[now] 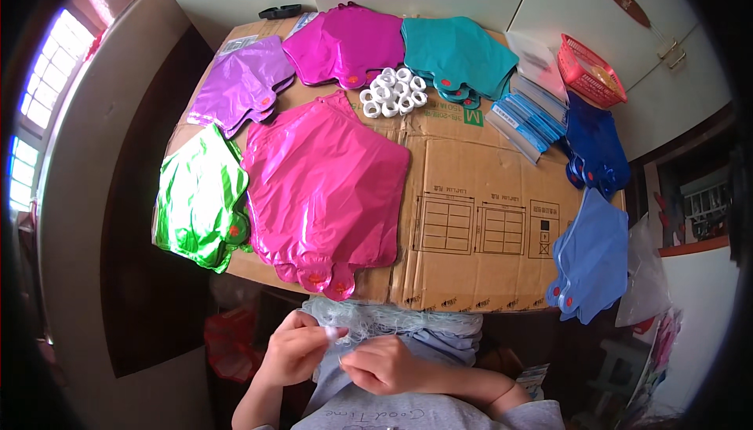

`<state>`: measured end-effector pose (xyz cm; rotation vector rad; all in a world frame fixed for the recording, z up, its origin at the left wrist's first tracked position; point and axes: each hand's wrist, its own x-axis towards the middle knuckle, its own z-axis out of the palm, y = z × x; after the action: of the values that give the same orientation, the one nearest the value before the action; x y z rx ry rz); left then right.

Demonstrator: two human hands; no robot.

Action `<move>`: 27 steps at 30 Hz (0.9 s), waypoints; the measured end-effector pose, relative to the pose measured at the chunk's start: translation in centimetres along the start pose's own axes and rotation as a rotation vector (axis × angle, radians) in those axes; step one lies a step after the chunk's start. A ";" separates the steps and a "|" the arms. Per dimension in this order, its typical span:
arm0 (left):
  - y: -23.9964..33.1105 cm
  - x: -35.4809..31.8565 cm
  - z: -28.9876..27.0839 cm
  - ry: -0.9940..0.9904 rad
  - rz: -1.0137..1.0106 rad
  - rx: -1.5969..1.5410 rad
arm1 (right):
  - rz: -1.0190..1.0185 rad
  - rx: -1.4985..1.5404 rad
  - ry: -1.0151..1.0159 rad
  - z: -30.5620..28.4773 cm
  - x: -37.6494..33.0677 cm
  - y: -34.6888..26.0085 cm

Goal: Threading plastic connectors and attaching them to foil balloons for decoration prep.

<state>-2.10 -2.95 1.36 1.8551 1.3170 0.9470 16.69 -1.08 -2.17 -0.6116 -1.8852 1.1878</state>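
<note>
Both hands are in front of my body, just below the table's near edge. My left hand [292, 348] is closed, with a small white roll [332, 333] between thumb and fingers. To its right, my right hand [384, 364] is pinched together; whatever is between its fingertips is too small to name. A tangle of pale thread [376, 322] lies across my lap behind the hands. On the cardboard sheet [471, 155], a cluster of similar white rolls [392, 92] rests near the far middle. Nearest my hands on the table is a stack of flat pink foil balloons [329, 187].
More flat foil balloons ring the cardboard: green [200, 198], purple [239, 85], magenta [345, 41], teal [459, 53], dark blue [598, 143] and light blue [592, 257]. Blue packets [527, 122] lie at the right, near a red basket [588, 73]. Cabinets stand behind.
</note>
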 end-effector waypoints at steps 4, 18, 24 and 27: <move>-0.5 -0.8 0.2 -0.219 0.027 -0.680 | 0.034 -0.026 0.035 0.0 0.5 0.6; -0.8 -0.5 0.6 -0.138 -0.050 -0.217 | 0.027 -0.032 0.061 -1.2 0.1 -0.7; -0.7 -0.6 1.5 0.026 -0.184 -0.236 | 0.050 -0.087 -0.026 -0.6 -0.2 0.0; -1.1 -0.7 1.4 -0.138 0.003 -0.048 | 0.047 -0.108 0.030 -1.8 0.3 -0.3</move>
<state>-1.57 -3.45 -0.38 1.8512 1.1991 0.8287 17.99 -0.08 -1.40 -0.7329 -1.9280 1.1056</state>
